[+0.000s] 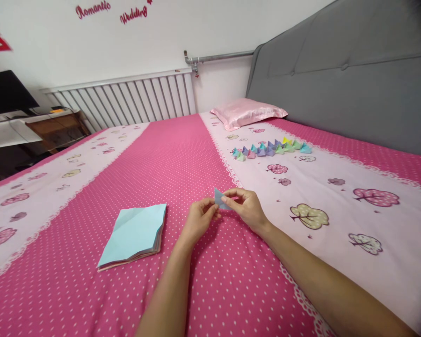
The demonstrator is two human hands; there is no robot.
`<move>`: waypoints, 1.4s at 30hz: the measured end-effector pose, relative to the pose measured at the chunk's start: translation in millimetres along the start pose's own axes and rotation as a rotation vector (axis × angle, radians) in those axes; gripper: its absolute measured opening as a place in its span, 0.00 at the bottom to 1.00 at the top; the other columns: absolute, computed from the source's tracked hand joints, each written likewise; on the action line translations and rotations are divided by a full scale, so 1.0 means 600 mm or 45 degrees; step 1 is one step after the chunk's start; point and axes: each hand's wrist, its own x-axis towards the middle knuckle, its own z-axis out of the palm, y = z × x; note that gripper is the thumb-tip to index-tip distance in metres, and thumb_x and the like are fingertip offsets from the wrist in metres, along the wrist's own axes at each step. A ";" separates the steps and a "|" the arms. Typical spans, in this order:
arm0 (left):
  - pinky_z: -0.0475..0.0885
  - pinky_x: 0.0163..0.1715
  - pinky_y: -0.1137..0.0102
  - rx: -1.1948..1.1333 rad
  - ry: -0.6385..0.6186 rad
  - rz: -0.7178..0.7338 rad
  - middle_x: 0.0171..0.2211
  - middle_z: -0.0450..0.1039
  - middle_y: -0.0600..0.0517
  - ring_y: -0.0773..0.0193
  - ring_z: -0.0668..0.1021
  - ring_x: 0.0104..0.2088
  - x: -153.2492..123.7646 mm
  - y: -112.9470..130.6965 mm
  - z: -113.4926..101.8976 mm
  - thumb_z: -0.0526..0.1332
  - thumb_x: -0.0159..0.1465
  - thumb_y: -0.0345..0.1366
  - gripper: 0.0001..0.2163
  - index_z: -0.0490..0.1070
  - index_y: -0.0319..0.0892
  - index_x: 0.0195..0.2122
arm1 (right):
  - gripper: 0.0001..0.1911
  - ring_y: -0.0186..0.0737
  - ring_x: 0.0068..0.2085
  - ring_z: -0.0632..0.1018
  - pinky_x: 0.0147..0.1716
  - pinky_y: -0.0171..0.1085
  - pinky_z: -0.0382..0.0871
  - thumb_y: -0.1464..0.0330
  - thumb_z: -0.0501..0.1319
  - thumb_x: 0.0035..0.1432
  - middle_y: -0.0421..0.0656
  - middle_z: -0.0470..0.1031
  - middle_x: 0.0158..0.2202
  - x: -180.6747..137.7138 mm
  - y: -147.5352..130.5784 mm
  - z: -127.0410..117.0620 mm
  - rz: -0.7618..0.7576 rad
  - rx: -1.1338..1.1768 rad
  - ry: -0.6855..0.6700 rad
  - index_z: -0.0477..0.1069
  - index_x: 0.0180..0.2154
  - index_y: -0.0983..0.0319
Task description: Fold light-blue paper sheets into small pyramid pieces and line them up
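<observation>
My left hand (pixel 198 221) and my right hand (pixel 245 207) meet over the pink dotted bedsheet (pixel 175 154). Both pinch a small folded piece of blue paper (pixel 219 198) between thumb and fingers, holding it just above the sheet. A stack of square paper sheets (pixel 135 234), light blue on top, lies flat to the left of my left hand. Farther off to the right, a row of several small folded paper pieces (pixel 272 149) in blue, purple, green and yellow lies on the pale strip of the sheet.
A pink satin pillow (pixel 248 112) rests at the head of the bed by the grey padded headboard (pixel 340 89). A white radiator (pixel 126 98) lines the far wall. At the far left a shelf with a dark monitor (pixel 7 91) stands beside the bed.
</observation>
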 end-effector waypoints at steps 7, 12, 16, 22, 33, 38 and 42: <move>0.58 0.23 0.74 0.251 -0.037 0.144 0.17 0.64 0.55 0.69 0.65 0.21 -0.001 -0.010 -0.007 0.57 0.56 0.35 0.09 0.71 0.40 0.22 | 0.12 0.37 0.29 0.75 0.29 0.35 0.69 0.61 0.62 0.49 0.44 0.76 0.29 -0.001 -0.007 0.002 -0.021 -0.061 0.019 0.74 0.29 0.64; 0.58 0.23 0.74 0.241 -0.028 0.130 0.18 0.64 0.54 0.68 0.66 0.21 -0.001 -0.007 -0.007 0.57 0.56 0.35 0.08 0.68 0.41 0.21 | 0.10 0.36 0.27 0.73 0.29 0.34 0.67 0.61 0.62 0.49 0.41 0.72 0.25 0.000 -0.012 0.001 -0.050 -0.078 0.052 0.70 0.25 0.62; 0.59 0.21 0.74 0.065 0.015 0.009 0.17 0.63 0.55 0.70 0.66 0.19 -0.001 -0.003 -0.003 0.57 0.55 0.35 0.08 0.67 0.40 0.21 | 0.11 0.33 0.26 0.70 0.28 0.33 0.66 0.61 0.62 0.49 0.38 0.68 0.23 0.002 -0.011 0.000 -0.040 0.028 0.076 0.67 0.24 0.62; 0.60 0.20 0.75 -0.281 0.069 -0.187 0.16 0.60 0.56 0.73 0.64 0.17 -0.006 0.007 -0.001 0.58 0.54 0.34 0.08 0.65 0.39 0.20 | 0.12 0.33 0.27 0.71 0.29 0.33 0.66 0.59 0.62 0.49 0.39 0.71 0.26 0.002 -0.005 0.002 0.055 0.194 0.007 0.69 0.28 0.62; 0.64 0.21 0.78 -0.636 0.098 -0.221 0.23 0.66 0.54 0.75 0.67 0.20 -0.004 0.014 -0.009 0.59 0.56 0.31 0.05 0.72 0.35 0.30 | 0.18 0.37 0.40 0.74 0.39 0.37 0.68 0.64 0.67 0.45 0.43 0.74 0.37 -0.004 -0.007 0.003 0.141 0.392 -0.325 0.71 0.40 0.61; 0.64 0.21 0.78 -0.661 0.096 -0.219 0.24 0.68 0.53 0.75 0.67 0.20 -0.004 0.013 -0.008 0.59 0.56 0.30 0.04 0.72 0.35 0.30 | 0.15 0.37 0.39 0.74 0.41 0.38 0.67 0.66 0.65 0.48 0.43 0.74 0.37 -0.004 -0.002 0.003 0.122 0.384 -0.341 0.71 0.40 0.60; 0.64 0.21 0.77 -0.627 0.107 -0.215 0.22 0.67 0.53 0.74 0.67 0.20 -0.004 0.015 -0.008 0.59 0.57 0.32 0.05 0.71 0.35 0.29 | 0.14 0.37 0.39 0.75 0.41 0.39 0.67 0.67 0.64 0.49 0.43 0.75 0.37 -0.003 -0.002 0.003 0.092 0.357 -0.327 0.71 0.41 0.60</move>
